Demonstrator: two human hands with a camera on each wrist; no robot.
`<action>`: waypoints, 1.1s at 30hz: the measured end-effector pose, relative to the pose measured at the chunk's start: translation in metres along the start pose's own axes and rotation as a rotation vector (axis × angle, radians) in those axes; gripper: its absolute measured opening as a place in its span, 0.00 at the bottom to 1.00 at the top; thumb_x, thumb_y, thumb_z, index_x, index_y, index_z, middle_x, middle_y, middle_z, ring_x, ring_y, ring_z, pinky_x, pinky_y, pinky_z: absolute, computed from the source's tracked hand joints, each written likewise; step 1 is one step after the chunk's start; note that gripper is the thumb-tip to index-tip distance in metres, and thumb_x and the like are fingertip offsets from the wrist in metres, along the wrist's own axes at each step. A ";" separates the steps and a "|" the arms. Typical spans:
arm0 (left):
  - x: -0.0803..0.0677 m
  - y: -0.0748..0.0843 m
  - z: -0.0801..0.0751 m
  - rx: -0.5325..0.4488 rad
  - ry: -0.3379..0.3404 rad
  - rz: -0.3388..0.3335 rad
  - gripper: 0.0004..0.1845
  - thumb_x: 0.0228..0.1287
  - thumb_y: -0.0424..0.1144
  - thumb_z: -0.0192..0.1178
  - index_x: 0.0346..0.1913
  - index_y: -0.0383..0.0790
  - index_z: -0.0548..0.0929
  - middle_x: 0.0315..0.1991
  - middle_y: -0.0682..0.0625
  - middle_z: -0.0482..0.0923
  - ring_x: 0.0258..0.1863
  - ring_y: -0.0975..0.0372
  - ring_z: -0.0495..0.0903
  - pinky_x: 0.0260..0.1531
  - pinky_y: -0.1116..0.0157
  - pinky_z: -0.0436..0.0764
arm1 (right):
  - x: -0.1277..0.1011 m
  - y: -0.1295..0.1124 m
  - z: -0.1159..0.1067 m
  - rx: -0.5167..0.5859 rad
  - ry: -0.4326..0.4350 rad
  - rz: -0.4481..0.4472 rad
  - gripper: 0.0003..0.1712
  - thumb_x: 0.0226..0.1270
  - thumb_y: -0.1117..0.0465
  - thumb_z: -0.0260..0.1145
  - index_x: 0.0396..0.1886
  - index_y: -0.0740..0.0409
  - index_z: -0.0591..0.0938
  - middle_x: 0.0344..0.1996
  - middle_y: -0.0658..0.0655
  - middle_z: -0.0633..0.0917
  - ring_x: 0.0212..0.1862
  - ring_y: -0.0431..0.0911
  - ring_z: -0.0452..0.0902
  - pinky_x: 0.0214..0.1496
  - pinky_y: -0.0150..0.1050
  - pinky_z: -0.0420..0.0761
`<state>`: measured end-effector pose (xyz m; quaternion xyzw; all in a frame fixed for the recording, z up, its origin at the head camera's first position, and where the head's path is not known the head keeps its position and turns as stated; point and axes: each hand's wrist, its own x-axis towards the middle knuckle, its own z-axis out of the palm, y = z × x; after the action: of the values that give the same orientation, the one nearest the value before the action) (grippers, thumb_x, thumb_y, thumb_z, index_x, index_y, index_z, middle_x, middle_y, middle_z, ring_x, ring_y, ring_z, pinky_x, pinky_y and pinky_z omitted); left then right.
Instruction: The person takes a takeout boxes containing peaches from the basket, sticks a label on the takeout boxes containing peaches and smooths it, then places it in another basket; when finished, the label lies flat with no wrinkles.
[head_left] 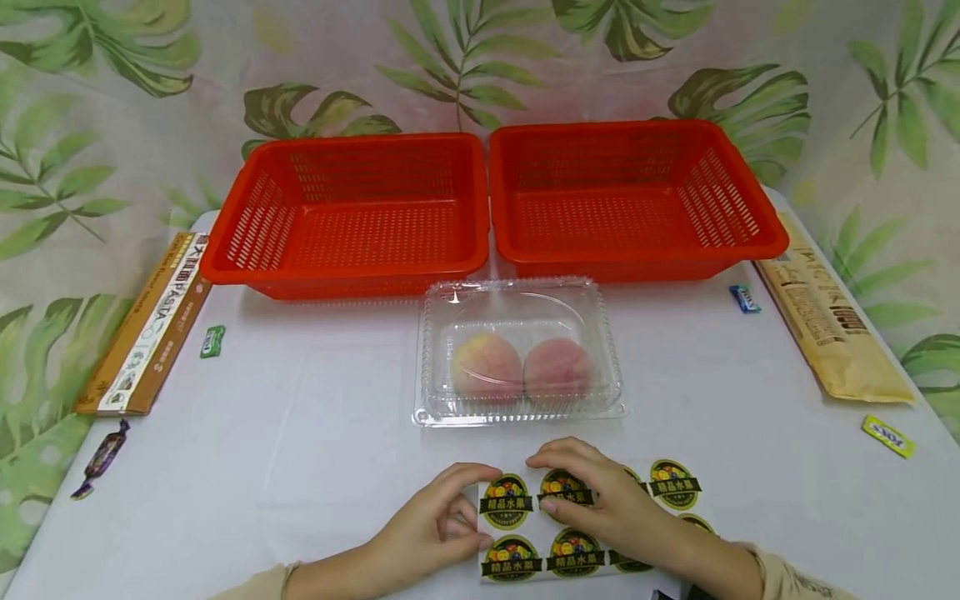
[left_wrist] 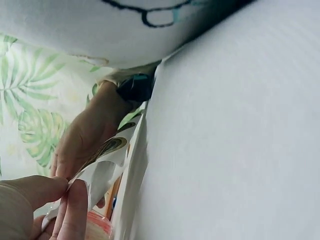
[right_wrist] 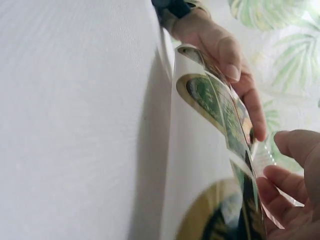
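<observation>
A sheet of round black-and-gold fruit stickers [head_left: 517, 521] lies at the table's near edge. My left hand [head_left: 438, 525] pinches its left edge between thumb and finger, shown close up in the left wrist view [left_wrist: 65, 195], where the sheet [left_wrist: 107, 160] lifts off the cloth. My right hand [head_left: 592, 500] lies over the sheet's middle with fingers curled onto a sticker in the top row. In the right wrist view my right hand [right_wrist: 292, 195] nips the raised sheet [right_wrist: 220, 115]. Just beyond stands a shut clear clamshell box [head_left: 519, 350] with two peaches inside.
Two empty red mesh baskets [head_left: 352, 267] [head_left: 637, 254] stand side by side at the back. A pasta box [head_left: 146, 325] lies left, a brown packet [head_left: 828, 321] right. Wrapped sweets are scattered: green [head_left: 213, 341], blue [head_left: 744, 298], yellow [head_left: 888, 436], purple [head_left: 101, 458].
</observation>
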<state>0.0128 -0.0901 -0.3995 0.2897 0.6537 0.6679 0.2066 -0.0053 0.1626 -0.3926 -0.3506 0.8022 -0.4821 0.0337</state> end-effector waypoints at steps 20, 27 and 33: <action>0.006 0.016 0.005 -0.075 -0.050 0.089 0.29 0.54 0.19 0.57 0.59 0.23 0.60 0.53 0.32 0.63 0.39 0.55 0.78 0.36 0.62 0.79 | -0.002 -0.001 0.010 -0.121 0.063 -0.055 0.19 0.54 0.63 0.67 0.48 0.50 0.79 0.47 0.45 0.75 0.50 0.42 0.66 0.49 0.35 0.70; 0.005 0.013 0.005 -0.052 -0.055 0.087 0.30 0.54 0.20 0.57 0.60 0.25 0.59 0.54 0.34 0.62 0.37 0.55 0.79 0.35 0.64 0.79 | -0.003 0.002 0.013 -0.098 0.116 -0.113 0.20 0.51 0.68 0.69 0.46 0.52 0.79 0.41 0.46 0.77 0.47 0.44 0.67 0.50 0.34 0.67; 0.005 0.010 0.005 -0.044 -0.053 0.084 0.30 0.54 0.20 0.57 0.60 0.25 0.59 0.54 0.35 0.62 0.36 0.58 0.78 0.35 0.64 0.79 | -0.002 0.002 0.013 -0.105 0.136 -0.125 0.19 0.50 0.67 0.69 0.44 0.51 0.80 0.39 0.45 0.79 0.44 0.40 0.69 0.50 0.35 0.62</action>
<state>0.0133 -0.0841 -0.3895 0.3298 0.6206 0.6821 0.2021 0.0004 0.1542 -0.4013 -0.3676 0.8032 -0.4635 -0.0693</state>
